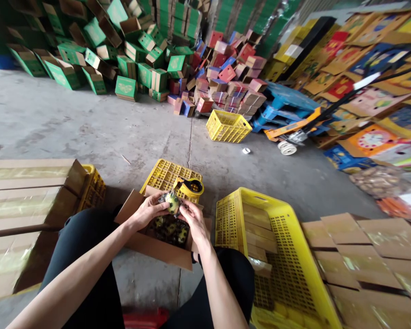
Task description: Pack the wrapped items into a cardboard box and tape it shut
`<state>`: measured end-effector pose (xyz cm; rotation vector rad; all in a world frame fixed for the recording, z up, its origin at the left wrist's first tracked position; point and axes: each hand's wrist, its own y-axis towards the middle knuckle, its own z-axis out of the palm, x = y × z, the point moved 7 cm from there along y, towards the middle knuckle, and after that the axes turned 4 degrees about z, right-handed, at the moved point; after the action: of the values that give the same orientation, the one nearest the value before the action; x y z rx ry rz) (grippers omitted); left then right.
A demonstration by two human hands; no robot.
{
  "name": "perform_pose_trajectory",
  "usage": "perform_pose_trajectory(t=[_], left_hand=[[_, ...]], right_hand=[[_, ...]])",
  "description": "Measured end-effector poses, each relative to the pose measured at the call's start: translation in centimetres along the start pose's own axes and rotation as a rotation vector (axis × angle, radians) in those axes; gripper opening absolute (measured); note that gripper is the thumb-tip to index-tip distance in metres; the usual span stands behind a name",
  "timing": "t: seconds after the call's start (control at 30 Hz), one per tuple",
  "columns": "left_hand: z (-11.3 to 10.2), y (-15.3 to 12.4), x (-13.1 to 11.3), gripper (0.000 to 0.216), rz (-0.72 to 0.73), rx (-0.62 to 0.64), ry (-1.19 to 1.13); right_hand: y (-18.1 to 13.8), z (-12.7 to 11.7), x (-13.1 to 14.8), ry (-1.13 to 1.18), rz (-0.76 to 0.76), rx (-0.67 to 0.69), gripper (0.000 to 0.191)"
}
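Both my hands meet over an open cardboard box [147, 244] on the floor between my knees. My left hand [150, 211] and my right hand [192, 218] are closed together on a small wrapped round yellow-green item [172, 201], held just above the box. Several similar wrapped items [167, 229] lie inside the box. A yellow tape dispenser [190, 188] rests on an upturned yellow crate [164, 174] right behind the box.
A tall yellow crate [287, 256] with flat cartons stands at my right, taped cartons [380, 260] beyond it. More taped cartons [23, 201] lie left. Across the concrete floor are green boxes [99, 50], red boxes [226, 77], another yellow crate [228, 126] and a pallet jack [294, 132].
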<state>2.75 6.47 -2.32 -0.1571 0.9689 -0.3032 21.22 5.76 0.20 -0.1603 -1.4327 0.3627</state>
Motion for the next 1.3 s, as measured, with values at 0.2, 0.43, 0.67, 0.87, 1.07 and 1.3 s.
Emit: perform_pose_trajectory(t=[0.2,0.43,0.67,0.87,1.07,1.3], left_hand=[[0.2,-0.3,0.0,0.059,-0.025,0.016,0.039],[1.1,-0.5,0.2,0.054,-0.033,0.109,0.09],[0.1,0.0,0.3,0.059,-0.013,0.016,0.065],[-0.7,0.1,0.2,0.061,0.011,-0.052,0.046],[-0.8,0.1,0.0,0.061,0.021,-0.075,0.074],[-0.4,0.4,0.4,0.066,-0.03,-0.028,0.012]], right_hand=[[-0.2,0.1,1.4,-0.041,-0.094,-0.052,0.037],[0.0,-0.4,0.7,-0.074,-0.114,-0.083,0.035],[-0.3,-0.1,0.7,-0.004,-0.034,-0.08,0.045],[0.2,0.1,-0.2,-0.018,-0.04,-0.02,0.045],[0.4,0.4,-0.1,-0.001,-0.072,-0.023,0.049],[0.1,1.0,0.1,0.009,-0.095,0.039,0.052]])
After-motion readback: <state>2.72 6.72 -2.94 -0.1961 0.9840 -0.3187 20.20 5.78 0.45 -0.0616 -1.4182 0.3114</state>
